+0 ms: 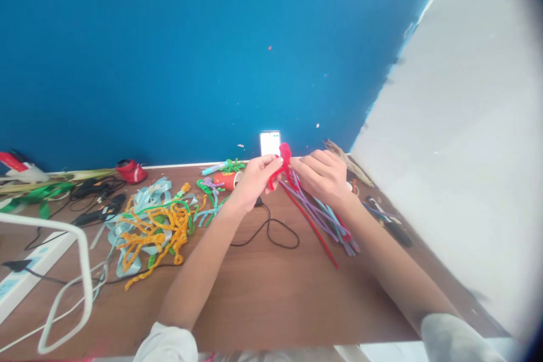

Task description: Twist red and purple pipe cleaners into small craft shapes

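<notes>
Orange chenille stems (pixel 156 232): lying tangled on the tabletop (pixel 263 300); left hand (pixel 258 178): closing thumb and finger on the red chenille stem (pixel 285 151); red stem: showing bent between the hands, above the tabletop, probably weighing little, feeling soft outside, bending easily and keeping its shape, best being pinched beside a bend; right hand (pixel 323 175): curling its fingers, apparently pinching the red stem's right side; purple chenille stems (pixel 318 215): lying below the right hand

Both hands (pixel 254 178) (pixel 324 174) on a red fuzzy strip (pixel 285 153) above a brown table (pixel 275 294), blue wall (pixel 169 39) behind.
</notes>
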A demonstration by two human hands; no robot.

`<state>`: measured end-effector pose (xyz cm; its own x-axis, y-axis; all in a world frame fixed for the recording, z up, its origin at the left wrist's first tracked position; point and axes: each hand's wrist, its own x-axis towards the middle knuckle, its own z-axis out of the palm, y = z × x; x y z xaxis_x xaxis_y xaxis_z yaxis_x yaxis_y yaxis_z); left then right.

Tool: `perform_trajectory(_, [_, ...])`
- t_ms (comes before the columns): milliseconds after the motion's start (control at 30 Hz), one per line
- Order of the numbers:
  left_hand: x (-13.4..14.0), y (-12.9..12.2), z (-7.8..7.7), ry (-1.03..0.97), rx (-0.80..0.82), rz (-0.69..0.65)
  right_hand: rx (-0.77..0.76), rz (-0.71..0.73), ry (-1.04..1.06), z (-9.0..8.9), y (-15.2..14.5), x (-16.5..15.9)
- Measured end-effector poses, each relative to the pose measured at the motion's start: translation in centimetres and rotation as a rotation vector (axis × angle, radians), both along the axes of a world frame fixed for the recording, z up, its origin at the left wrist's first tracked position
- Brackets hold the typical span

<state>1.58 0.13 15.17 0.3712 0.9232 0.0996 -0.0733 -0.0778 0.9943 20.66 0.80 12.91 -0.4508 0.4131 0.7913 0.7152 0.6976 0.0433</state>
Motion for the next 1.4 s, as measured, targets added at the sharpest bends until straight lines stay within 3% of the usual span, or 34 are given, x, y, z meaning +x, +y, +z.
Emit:
perform_trajectory(133, [0.3, 0.0, -0.3, 0.069, 0.231, 0.126, -0.255, 0.104, 0.273, 0.7, 0.0, -1.0])
perform_trajectory(233, [0.1, 0.3, -0.5, 0.27, 0.555, 0.253, -0.723, 0.302, 0.545, 1.1, 0.2, -1.3])
perform_trajectory(333, [-0.5, 0.9, -0.7, 0.473, 0.885, 0.29, -1.136, 0.529, 0.707, 1.0, 0.4, -1.1])
perform_trajectory(433, [-1.0, 1.4, -0.9, 0.549, 1.05, 0.285, -1.237, 0.614, 0.82, 0.8, 0.7, -1.0])
perform_trajectory(600, [-1.3, 1.9, -1.5, 0.574, 1.107, 0.307, -1.167, 0.607, 0.864, 0.5, 0.7, -1.2])
perform_trajectory(733, [-1.2, 1.8, -1.6, 0.571, 1.048, 0.308, -0.997, 0.535, 0.767, 0.5, 0.5, -1.4])
perform_trajectory(967, [-0.9, 0.9, -0.6, 0.44, 0.682, 0.234, -0.521, 0.323, 0.434, 0.9, -0.2, -1.7])
perform_trajectory(1200, [-0.9, 1.0, -0.6, 0.262, 0.465, 0.116, -0.31, 0.24, 0.178, 0.8, 0.2, -1.1])
perform_trajectory(1400, [-0.2, 1.0, -0.9, 0.146, 0.231, 0.095, -0.023, 0.079, -0.124, 0.7, 0.5, -0.5])
